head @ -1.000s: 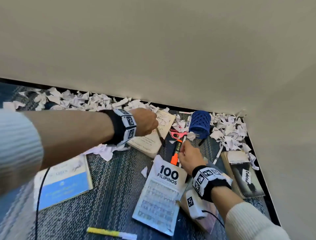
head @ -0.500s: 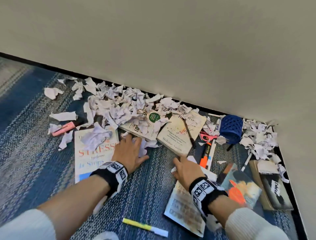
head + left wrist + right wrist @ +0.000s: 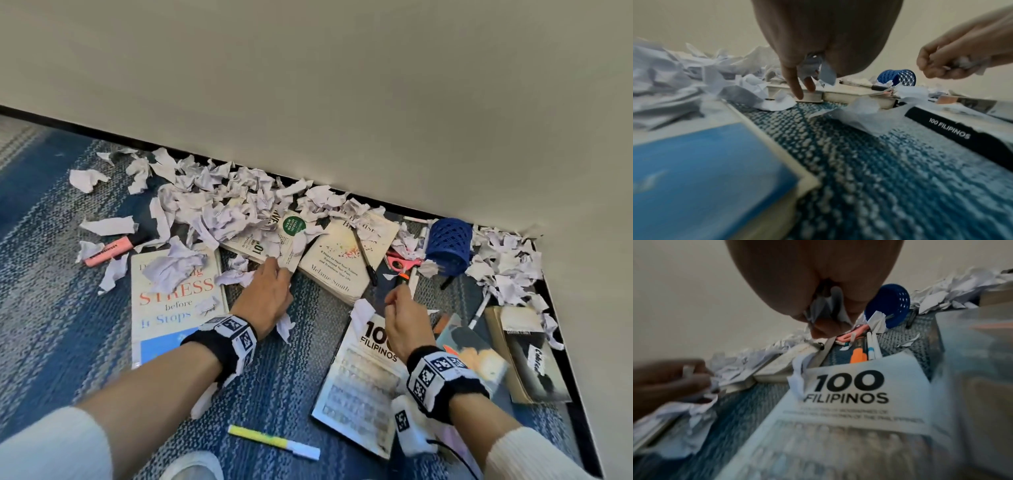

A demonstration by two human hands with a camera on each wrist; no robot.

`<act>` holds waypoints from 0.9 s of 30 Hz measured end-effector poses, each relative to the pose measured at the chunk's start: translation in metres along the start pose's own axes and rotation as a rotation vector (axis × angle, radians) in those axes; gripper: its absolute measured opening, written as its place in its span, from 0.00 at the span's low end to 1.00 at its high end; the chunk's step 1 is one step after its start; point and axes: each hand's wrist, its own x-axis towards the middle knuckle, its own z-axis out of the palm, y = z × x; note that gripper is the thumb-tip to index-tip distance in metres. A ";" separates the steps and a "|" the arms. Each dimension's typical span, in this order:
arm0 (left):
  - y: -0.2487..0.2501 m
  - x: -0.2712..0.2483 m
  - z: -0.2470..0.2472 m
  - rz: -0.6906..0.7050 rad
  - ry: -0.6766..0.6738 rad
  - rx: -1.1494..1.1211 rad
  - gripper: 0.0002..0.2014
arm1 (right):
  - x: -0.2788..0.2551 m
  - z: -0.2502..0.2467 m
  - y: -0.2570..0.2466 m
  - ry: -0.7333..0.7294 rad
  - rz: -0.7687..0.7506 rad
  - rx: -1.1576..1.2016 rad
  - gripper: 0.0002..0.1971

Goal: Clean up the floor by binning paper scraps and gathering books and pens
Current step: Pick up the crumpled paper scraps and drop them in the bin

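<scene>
Torn white paper scraps (image 3: pixel 219 209) lie heaped along the wall and over several books. My left hand (image 3: pixel 275 275) is low over the carpet at the edge of the green-sticker book (image 3: pixel 274 240). It holds paper scraps (image 3: pixel 818 71) in its palm, and its index finger points down. My right hand (image 3: pixel 397 299) hovers over the "100 Filipinos" book (image 3: pixel 363 387), curled round more scraps (image 3: pixel 824 308). The "Stress" book (image 3: pixel 174 301) is to the left. A black pen (image 3: pixel 364 260) rests on the Melanie Smith book (image 3: pixel 335 263). An orange marker (image 3: pixel 858 356) lies just ahead of my right hand.
A blue mesh pen holder (image 3: pixel 448 245) lies tipped in the corner beside pink scissors (image 3: pixel 400 262). A pink highlighter (image 3: pixel 109 248) is at the left and a yellow highlighter (image 3: pixel 274 442) is close to me. Two more books (image 3: pixel 527 356) lie along the right wall. The carpet (image 3: pixel 291 383) shows between my arms.
My left hand left the spot beside the "Stress" book and moved right to the green-sticker book's edge. My right hand lifted off the "100 Filipinos" book with scraps in it.
</scene>
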 end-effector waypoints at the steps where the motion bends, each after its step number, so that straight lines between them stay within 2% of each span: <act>1: 0.004 -0.001 0.001 -0.019 -0.022 -0.023 0.10 | 0.001 0.003 0.001 -0.024 0.015 -0.008 0.03; 4: 0.012 -0.006 0.008 -0.039 -0.036 -0.031 0.18 | 0.004 0.016 0.000 -0.139 0.049 -0.094 0.18; 5: 0.013 -0.008 0.012 -0.042 -0.025 0.001 0.22 | 0.006 0.022 0.003 -0.170 0.013 -0.145 0.20; 8: 0.011 -0.015 0.012 -0.160 -0.071 0.066 0.27 | 0.009 0.027 0.004 -0.185 -0.114 -0.201 0.11; 11: 0.006 -0.017 0.011 -0.272 -0.259 0.088 0.38 | 0.015 0.023 0.006 -0.150 -0.152 -0.159 0.07; 13: 0.009 -0.020 0.011 -0.278 -0.356 0.049 0.34 | 0.023 0.017 0.004 -0.127 -0.179 -0.121 0.06; 15: 0.020 -0.024 0.008 -0.199 -0.408 0.039 0.22 | 0.031 0.010 -0.006 -0.144 -0.201 -0.048 0.05; 17: 0.030 -0.029 0.001 -0.132 -0.437 0.082 0.18 | 0.037 0.003 -0.020 -0.160 -0.214 0.006 0.06; 19: 0.030 -0.036 -0.018 -0.134 -0.417 0.108 0.20 | 0.038 -0.006 -0.039 -0.186 -0.278 -0.006 0.08; 21: 0.017 -0.039 -0.045 -0.151 -0.337 0.166 0.22 | 0.041 -0.013 -0.064 -0.283 -0.399 -0.126 0.11; 24: -0.016 -0.036 -0.084 -0.244 -0.134 0.190 0.14 | 0.054 -0.017 -0.107 -0.450 -0.610 -0.389 0.13; 25: -0.031 -0.033 -0.093 -0.293 -0.079 0.193 0.15 | 0.063 -0.013 -0.123 -0.474 -0.660 -0.440 0.12; 27: -0.051 -0.029 -0.097 -0.368 -0.050 0.186 0.25 | 0.080 -0.004 -0.145 -0.466 -0.703 -0.504 0.13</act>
